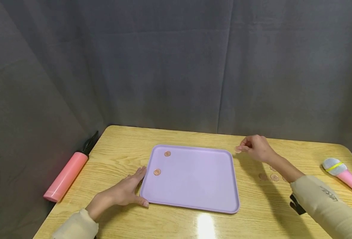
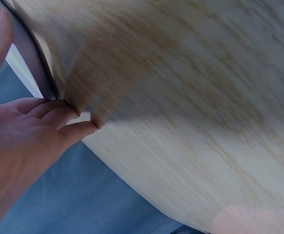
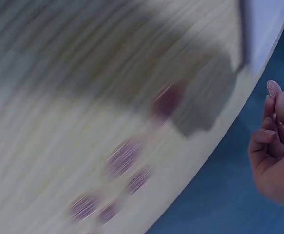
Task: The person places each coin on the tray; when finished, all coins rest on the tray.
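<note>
A copper-coloured coin (image 3: pixel 274 88) is pinched between the thumb and fingertips of my right hand (image 1: pixel 257 148), which is raised just right of the tray. My left hand (image 1: pixel 125 188) rests along the near left corner of the lilac tray (image 1: pixel 194 207), fingers straight, thumb at the front rim. Inside the tray, toward its left side, lie two copper coins, an upper coin (image 1: pixel 167 153) and a lower coin (image 1: pixel 157 172). Several more coins (image 1: pixel 274 177) lie on the wooden table under the right forearm, partly hidden by it; they look blurred in the right wrist view.
A pink hand pump (image 1: pixel 68 176) with a black nozzle lies at the table's left edge. On the right is a pink toy microphone (image 1: pixel 343 171) with a silver head. The wooden table (image 1: pixel 170 222) stands against a dark grey curtain (image 1: pixel 164 66).
</note>
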Motion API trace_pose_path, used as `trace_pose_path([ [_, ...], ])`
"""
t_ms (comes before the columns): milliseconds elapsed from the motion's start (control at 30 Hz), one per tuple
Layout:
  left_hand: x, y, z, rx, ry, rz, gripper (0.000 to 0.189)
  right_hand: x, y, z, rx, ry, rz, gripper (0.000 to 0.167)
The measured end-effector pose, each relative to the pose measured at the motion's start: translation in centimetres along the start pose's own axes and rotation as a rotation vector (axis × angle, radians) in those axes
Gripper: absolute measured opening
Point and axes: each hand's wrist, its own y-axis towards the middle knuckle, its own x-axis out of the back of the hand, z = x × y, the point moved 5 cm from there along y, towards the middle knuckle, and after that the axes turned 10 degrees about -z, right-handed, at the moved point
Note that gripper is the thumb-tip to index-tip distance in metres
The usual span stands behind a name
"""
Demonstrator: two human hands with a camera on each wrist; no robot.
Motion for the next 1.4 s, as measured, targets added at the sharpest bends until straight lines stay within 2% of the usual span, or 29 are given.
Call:
trace_pose_path([
  [167,-0.1,0.0,0.0,-0.001,0.0,0.0,0.12,-4.5,1.8,6.4,0.017,0.138,0.137,0.01],
  [367,-0.2,0.0,0.0,0.004,0.004,0.003,0.121,-9.4,2.0,14.3,0.102,0.266,0.304,0.012],
  [500,-0.1,0.2,0.0,0.008,0.013,0.003,0.12,-11.9,1.5,18.5,0.159,0.275,0.372,0.013],
  [600,-0.1,0.2,0.1,0.012,0.017,0.002,0.12,-13.5,1.1,20.7,0.161,0.255,0.408,0.015],
  [733,-0.1,0.2,0.1,0.013,0.013,0.002,0.121,-15.3,0.6,22.4,0.144,0.231,0.45,0.017],
  [867,-0.2,0.2,0.1,0.009,0.019,0.005,0.12,-16.4,-0.1,22.9,0.128,0.205,0.48,0.017],
  [1167,-0.1,0.1,0.1,0.009,0.038,0.001,0.119,-17.2,-0.9,22.6,0.138,0.133,0.449,0.019],
  [1400,-0.1,0.1,0.0,-0.002,0.022,-0.005,0.119,-17.7,-1.2,23.0,0.185,0.046,0.458,0.016],
])
